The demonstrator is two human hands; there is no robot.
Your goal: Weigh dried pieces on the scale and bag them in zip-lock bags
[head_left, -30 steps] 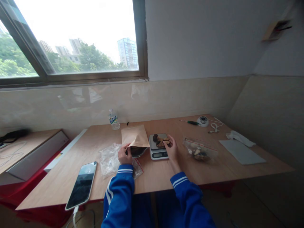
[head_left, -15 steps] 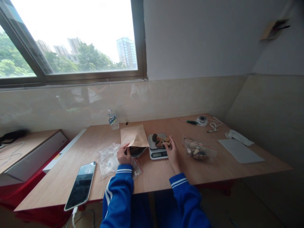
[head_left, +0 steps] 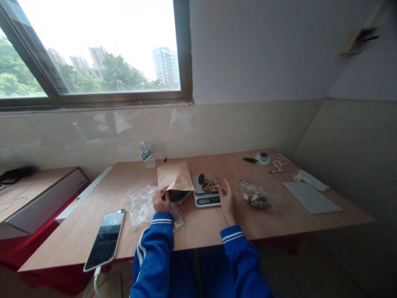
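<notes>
Left grip [head_left: 161, 201]: closed on the mouth edge of the paper bag [head_left: 175, 177].
Right grip [head_left: 228, 198]: opened, nothing is held; scale [head_left: 207, 200] just beside.
Dried pieces [head_left: 207, 183]: laid on the scale, near the right fingertips.

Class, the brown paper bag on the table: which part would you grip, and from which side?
Probably the upper lip of the paper bag at its open mouth, from the near side. It lies flat, closed end toward the wall, mouth gaping toward the person, so only that edge lifts off the table. The left hand holds it there.
</notes>
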